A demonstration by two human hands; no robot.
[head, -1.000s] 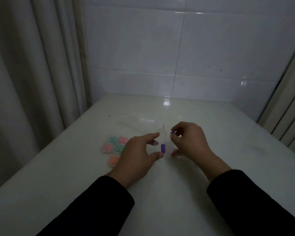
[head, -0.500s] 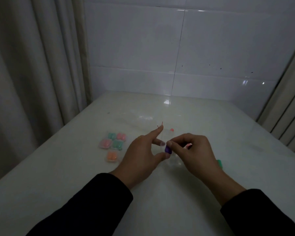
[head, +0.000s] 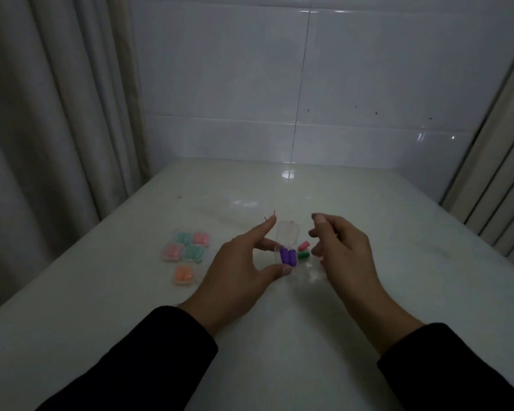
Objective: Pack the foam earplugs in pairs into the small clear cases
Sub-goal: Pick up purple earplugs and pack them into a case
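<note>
A small clear case (head: 286, 240) stands with its lid up, and two purple earplugs (head: 288, 256) lie side by side in its base. My left hand (head: 244, 265) pinches the case base between thumb and a finger, its index finger pointing away. My right hand (head: 340, 247) hovers just right of the case with fingers loosely curled and nothing in it. A red earplug (head: 303, 245) and a green earplug (head: 304, 255) lie loose on the table between the case and my right hand.
Several closed cases holding teal, pink and orange earplugs (head: 186, 250) sit in a cluster left of my left hand on the white table (head: 279, 336). A curtain hangs at the left, a tiled wall stands behind. Another clear case (head: 312, 272) lies faintly visible under my right hand.
My right hand put the second purple earplug into the case beside the first, let go and drew back to the right. My left hand kept hold of the case.
</note>
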